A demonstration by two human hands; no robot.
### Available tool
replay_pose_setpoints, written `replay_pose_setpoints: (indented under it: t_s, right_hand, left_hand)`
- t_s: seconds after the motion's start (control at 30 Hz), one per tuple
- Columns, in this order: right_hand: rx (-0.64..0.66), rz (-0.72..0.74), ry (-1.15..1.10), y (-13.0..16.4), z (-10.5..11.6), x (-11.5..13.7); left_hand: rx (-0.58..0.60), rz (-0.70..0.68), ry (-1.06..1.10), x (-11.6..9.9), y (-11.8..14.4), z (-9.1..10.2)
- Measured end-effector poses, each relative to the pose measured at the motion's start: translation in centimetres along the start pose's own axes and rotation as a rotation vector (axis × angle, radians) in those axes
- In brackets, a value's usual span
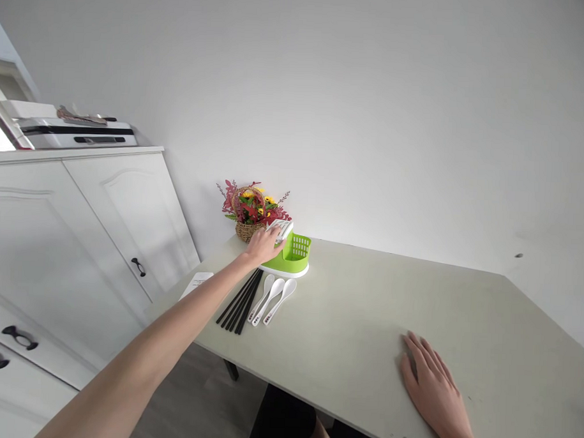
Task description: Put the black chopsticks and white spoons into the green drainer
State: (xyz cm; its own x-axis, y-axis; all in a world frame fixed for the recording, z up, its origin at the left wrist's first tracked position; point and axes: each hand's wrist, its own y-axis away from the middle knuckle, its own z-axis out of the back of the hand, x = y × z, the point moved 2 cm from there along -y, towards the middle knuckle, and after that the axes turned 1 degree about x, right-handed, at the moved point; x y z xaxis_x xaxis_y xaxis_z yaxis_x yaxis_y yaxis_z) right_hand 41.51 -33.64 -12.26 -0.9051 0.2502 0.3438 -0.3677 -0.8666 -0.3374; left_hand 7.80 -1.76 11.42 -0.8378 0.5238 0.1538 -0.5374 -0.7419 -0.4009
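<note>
Now left hand touching green holder; right hand well apart.

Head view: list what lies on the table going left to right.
White paper → black chopsticks → white spoons → green cutlery holder, touched by the left hand → right hand, flat on the table.

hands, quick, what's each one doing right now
Left hand: reaching out, fingers on the white part of the green cutlery holder; a firm grip cannot be told.
Right hand: open, flat on the table, holding nothing.
</note>
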Motion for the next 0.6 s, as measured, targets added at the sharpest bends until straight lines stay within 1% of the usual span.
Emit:
replay_pose_setpoints:
  t_s: [0.3, 0.6]
  right_hand:
    - [0.03, -0.008, 0.02, 0.02, 0.0, -0.09]
    - [0.029, -0.02, 0.02, -0.05, 0.19, 0.1]
  left_hand:
    - [-0.058, -0.033, -0.013, 0.23, -0.33, -0.71]
    - [-0.064, -0.04, -0.011, 0.35, -0.48, -1.01]
